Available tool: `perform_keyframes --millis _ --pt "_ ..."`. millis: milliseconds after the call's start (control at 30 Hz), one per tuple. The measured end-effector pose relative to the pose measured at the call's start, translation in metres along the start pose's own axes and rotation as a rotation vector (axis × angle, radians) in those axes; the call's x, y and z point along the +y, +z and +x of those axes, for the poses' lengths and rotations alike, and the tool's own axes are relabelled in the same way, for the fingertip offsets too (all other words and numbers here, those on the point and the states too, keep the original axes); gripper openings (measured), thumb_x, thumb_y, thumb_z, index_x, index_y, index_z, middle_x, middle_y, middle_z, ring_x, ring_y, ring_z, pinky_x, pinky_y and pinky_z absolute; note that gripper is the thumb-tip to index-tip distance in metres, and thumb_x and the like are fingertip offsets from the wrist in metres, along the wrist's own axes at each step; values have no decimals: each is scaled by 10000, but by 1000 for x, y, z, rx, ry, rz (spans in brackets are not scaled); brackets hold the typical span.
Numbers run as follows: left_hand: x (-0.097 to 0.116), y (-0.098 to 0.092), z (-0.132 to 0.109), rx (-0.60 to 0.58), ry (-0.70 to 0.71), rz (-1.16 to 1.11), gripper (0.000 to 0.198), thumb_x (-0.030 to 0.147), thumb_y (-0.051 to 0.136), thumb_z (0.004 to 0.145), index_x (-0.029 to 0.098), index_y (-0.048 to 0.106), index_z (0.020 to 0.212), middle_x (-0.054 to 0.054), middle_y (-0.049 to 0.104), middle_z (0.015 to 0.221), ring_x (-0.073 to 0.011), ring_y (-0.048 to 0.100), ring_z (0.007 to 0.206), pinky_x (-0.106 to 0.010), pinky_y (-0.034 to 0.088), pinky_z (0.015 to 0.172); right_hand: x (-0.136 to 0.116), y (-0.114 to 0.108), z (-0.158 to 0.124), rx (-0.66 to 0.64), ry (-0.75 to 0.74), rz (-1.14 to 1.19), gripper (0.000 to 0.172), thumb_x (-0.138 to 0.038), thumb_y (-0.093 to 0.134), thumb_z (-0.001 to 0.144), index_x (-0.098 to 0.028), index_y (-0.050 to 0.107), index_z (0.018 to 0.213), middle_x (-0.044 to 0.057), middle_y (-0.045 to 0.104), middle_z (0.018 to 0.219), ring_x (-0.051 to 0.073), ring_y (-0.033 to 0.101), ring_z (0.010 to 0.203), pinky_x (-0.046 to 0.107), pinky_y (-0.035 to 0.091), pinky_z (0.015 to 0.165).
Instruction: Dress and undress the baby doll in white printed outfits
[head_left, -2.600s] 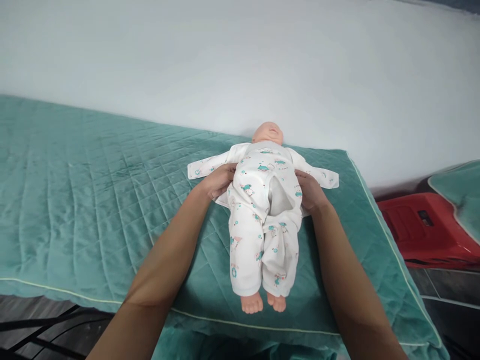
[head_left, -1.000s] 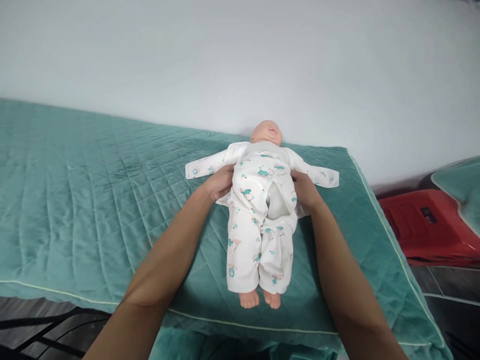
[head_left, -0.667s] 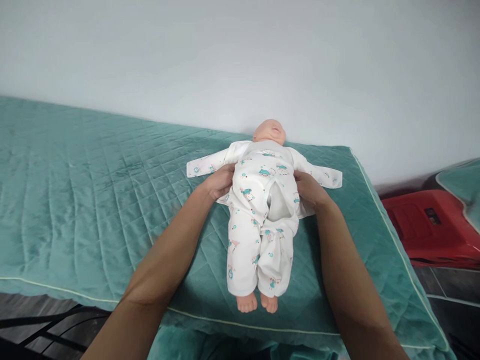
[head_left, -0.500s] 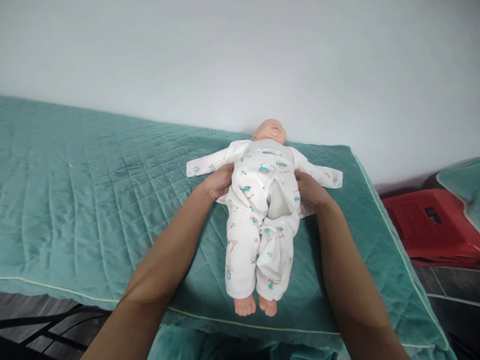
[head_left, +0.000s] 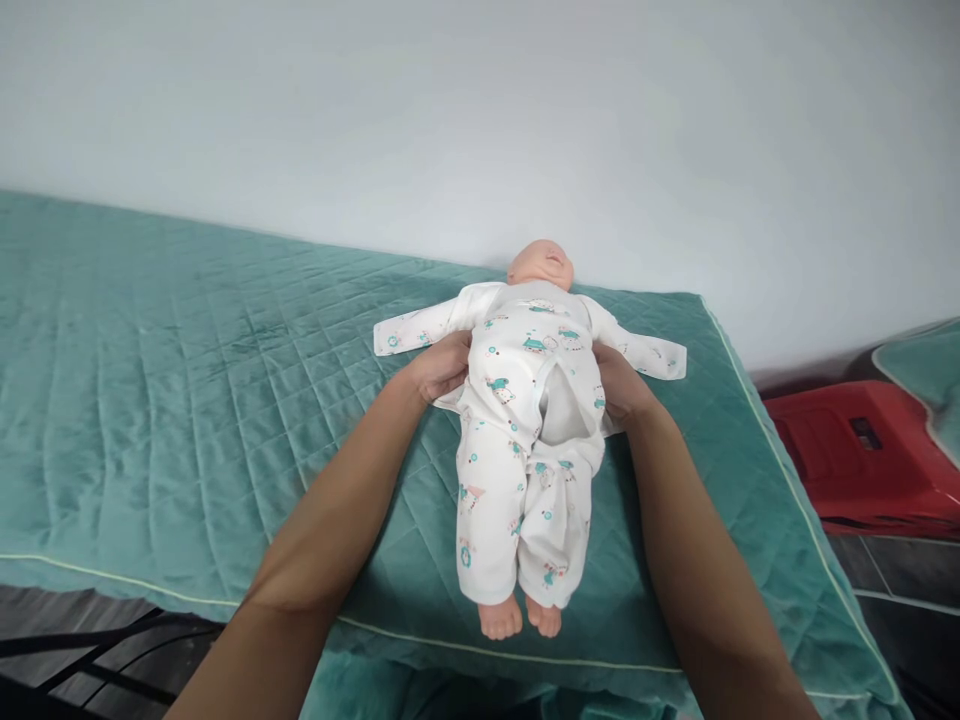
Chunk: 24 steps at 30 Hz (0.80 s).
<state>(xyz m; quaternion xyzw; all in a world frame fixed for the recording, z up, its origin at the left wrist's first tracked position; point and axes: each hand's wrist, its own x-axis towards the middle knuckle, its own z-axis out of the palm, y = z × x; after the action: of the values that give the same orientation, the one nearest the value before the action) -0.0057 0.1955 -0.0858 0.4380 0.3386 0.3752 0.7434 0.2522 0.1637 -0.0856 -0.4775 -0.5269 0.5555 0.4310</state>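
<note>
A baby doll [head_left: 531, 420] lies face up on a green quilted mattress [head_left: 187, 400], head toward the wall, bare feet toward me. It wears a white printed suit whose empty sleeves spread out to both sides. My left hand [head_left: 439, 365] is closed on the doll's left flank, fingers tucked under the cloth. My right hand [head_left: 619, 385] is closed on the other flank, its fingers partly hidden behind the body. The jacket front gapes at the belly.
A plain white wall rises behind the mattress. A red plastic object [head_left: 855, 455] sits on the floor at the right, with another green cushion edge [head_left: 926, 375] over it. Dark floor shows below the mattress's front edge.
The doll has shifted slightly between my hands, its legs swinging a little left and back right. Both hands have kept their hold on its sides.
</note>
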Motion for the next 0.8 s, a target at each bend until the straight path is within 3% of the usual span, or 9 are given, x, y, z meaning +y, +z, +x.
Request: perform_keyframes --millis 333,533,800 --pt "-5 -9 3 -105 89 159 472 211 864 591 136 766 1046 -121 795 1000 -337 694 1110 -465 529 1011 -11 3 -6 -26 45 -46 302 -330 839 663 -223 780 939 58 792 1047 297 712 1018 432 576 929" --pt "-7 -12 7 -66 142 239 434 270 836 618 131 772 1024 -110 795 1001 -331 678 1123 -454 505 1032 -9 5 -7 -11 -15 -67 326 -335 825 681 -193 779 971 75 792 1023 290 718 970 437 569 917" --pt "-3 -3 5 9 78 201 388 316 848 614 112 772 934 -114 796 902 -321 701 1034 -448 535 972 -16 10 -8 100 -88 -266 303 -437 764 729 -203 771 921 64 786 977 317 669 1039 453 538 943"
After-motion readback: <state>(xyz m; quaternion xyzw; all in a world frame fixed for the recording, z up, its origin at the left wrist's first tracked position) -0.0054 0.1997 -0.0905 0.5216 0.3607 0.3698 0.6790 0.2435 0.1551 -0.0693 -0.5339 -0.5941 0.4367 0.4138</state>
